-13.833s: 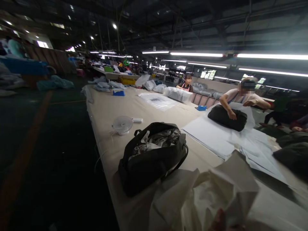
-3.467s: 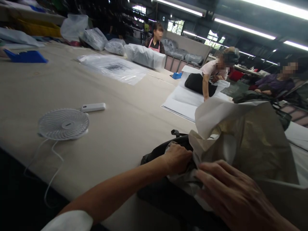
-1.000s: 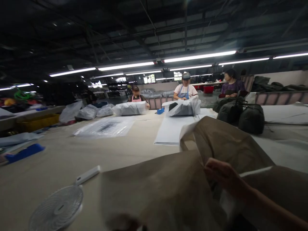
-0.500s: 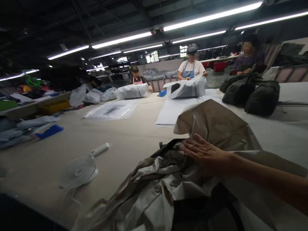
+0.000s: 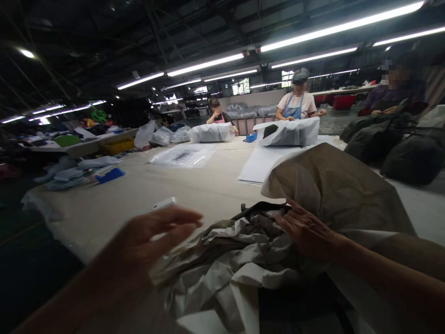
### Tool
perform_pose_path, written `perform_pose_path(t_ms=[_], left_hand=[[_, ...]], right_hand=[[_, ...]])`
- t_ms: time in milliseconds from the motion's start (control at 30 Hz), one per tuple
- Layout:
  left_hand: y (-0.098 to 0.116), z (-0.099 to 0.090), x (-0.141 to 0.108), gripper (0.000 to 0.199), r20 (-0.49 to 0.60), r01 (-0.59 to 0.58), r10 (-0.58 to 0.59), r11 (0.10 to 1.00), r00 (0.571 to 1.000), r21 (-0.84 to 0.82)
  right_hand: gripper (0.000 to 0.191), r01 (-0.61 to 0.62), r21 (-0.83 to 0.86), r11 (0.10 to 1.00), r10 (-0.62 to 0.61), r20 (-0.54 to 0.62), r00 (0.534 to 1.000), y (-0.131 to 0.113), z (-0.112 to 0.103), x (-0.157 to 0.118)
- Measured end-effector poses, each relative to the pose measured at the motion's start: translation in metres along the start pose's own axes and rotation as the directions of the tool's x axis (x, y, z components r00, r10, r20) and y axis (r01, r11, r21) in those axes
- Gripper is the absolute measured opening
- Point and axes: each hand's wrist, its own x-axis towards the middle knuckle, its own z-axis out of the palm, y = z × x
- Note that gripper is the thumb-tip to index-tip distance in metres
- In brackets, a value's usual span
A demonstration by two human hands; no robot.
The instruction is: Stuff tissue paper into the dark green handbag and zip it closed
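Crumpled pale paper (image 5: 239, 260) lies bunched over a dark bag (image 5: 295, 301) at the bottom centre. My right hand (image 5: 306, 227) presses on the paper with its fingers stretched out. Behind that hand a large brown-grey sheet (image 5: 333, 185) stands up in a curve. My left hand (image 5: 153, 236), blurred, hovers left of the paper, thumb and fingers apart with nothing between them. It partly covers a white handheld fan, whose handle (image 5: 165, 202) shows above it.
On the table (image 5: 139, 185) are a clear printed plastic bag (image 5: 184, 155), white sheets (image 5: 257, 162), a blue tape dispenser (image 5: 110, 175) and dark bags (image 5: 413, 155). Several people sit or stand beyond, near wrapped bundles (image 5: 292, 132).
My left hand has come into view at the lower left, over the fan. My right hand stays on the paper. The view has turned left, and the brown-grey sheet stands wider.
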Motion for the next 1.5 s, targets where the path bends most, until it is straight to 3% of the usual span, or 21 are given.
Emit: perform_pose_path(t_ms=[67, 133, 200, 300, 400, 500, 633, 700, 867, 933, 1100, 1233, 1333, 1400, 1500], left_hand=[[0.007, 0.043, 0.023, 0.055, 0.231, -0.122, 0.1, 0.989, 0.968, 0.08], [0.009, 0.083, 0.046, 0.075, 0.353, -0.208, 0.142, 0.966, 0.925, 0.156], [0.002, 0.11, 0.064, 0.057, 0.384, -0.206, 0.117, 0.958, 0.916, 0.199], [-0.019, 0.118, 0.078, 0.02, 0.347, -0.127, 0.045, 0.968, 0.937, 0.217], [-0.033, 0.109, 0.077, 0.023, 0.282, -0.066, 0.011, 0.981, 0.959, 0.185], [-0.031, 0.113, 0.069, 0.036, 0.276, -0.062, 0.028, 0.992, 0.961, 0.113], [-0.024, 0.128, 0.064, 0.013, 0.336, -0.106, 0.085, 0.994, 0.938, 0.042], [-0.028, 0.122, 0.067, 0.006, 0.291, -0.099, 0.093, 0.995, 0.952, 0.005], [-0.048, 0.079, 0.075, 0.03, 0.126, -0.042, 0.047, 0.998, 0.991, -0.037], [-0.053, 0.068, 0.077, 0.031, 0.112, -0.045, 0.045, 0.999, 0.993, -0.005], [-0.074, 0.051, 0.076, 0.006, 0.087, -0.008, -0.006, 0.987, 0.996, 0.158], [-0.11, 0.006, 0.06, 0.012, -0.002, 0.162, -0.165, 0.963, 0.986, 0.214], [-0.128, -0.022, 0.037, 0.038, 0.003, 0.245, -0.248, 0.96, 0.969, 0.135], [-0.132, -0.017, 0.025, 0.059, 0.108, 0.259, -0.26, 0.966, 0.96, 0.021], [-0.133, 0.025, 0.016, 0.062, 0.266, 0.264, -0.217, 0.952, 0.939, -0.157]], right_hand=[[0.065, -0.016, -0.012, 1.0, 0.015, -0.065, 0.998, -0.002, -0.018, -0.002], [0.07, -0.026, -0.03, 0.999, 0.023, -0.109, 0.994, -0.002, -0.03, -0.006], [0.074, -0.037, -0.061, 0.997, 0.029, -0.134, 0.991, 0.0, -0.035, -0.014], [0.075, -0.09, -0.083, 0.993, 0.076, -0.151, 0.985, 0.005, -0.029, -0.033], [0.076, -0.109, -0.054, 0.993, 0.101, -0.13, 0.986, 0.007, -0.019, -0.048], [0.078, -0.068, -0.018, 0.998, 0.064, -0.158, 0.985, 0.005, -0.015, -0.049], [0.092, -0.089, 0.003, 0.996, 0.089, -0.156, 0.984, 0.008, -0.015, -0.043], [0.1, -0.137, 0.009, 0.991, 0.137, -0.119, 0.983, 0.012, -0.013, -0.046], [0.106, -0.243, 0.016, 0.97, 0.243, -0.009, 0.97, 0.019, 0.0, -0.063], [0.108, -0.214, 0.04, 0.976, 0.213, 0.036, 0.976, 0.02, 0.005, -0.067], [0.108, -0.151, 0.047, 0.987, 0.147, 0.075, 0.986, 0.027, 0.017, -0.071], [0.096, -0.095, 0.025, 0.995, 0.094, 0.058, 0.994, 0.034, 0.027, -0.079], [0.088, -0.089, 0.016, 0.996, 0.088, 0.037, 0.995, 0.034, 0.033, -0.084], [0.087, -0.108, 0.005, 0.994, 0.108, 0.035, 0.994, 0.034, 0.034, -0.085], [0.089, -0.187, -0.025, 0.982, 0.188, 0.049, 0.981, 0.034, 0.029, -0.082]])
